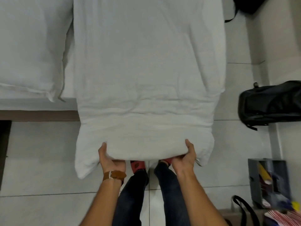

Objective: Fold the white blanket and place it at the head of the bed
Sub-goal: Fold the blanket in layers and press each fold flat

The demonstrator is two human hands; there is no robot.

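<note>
The white blanket (pixel 146 70) lies as a long folded strip across the bed and hangs over its near edge above the floor. My left hand (pixel 110 159), with a brown watch strap on the wrist, grips the hanging end from underneath on the left. My right hand (pixel 185 157) grips the same end from underneath on the right, thumb on top. Both hold the thick end lifted off the floor, just above my feet. A white pillow (pixel 31 51) rests on the bed (pixel 37 105) at the left.
A black backpack (pixel 270 103) sits on the tiled floor to the right. A grey box (pixel 268 183) with coloured items and a striped cloth (pixel 283 217) are at the lower right. Another dark bag (pixel 250 5) is at the top right. The brown bed frame (pixel 37 115) runs along the left.
</note>
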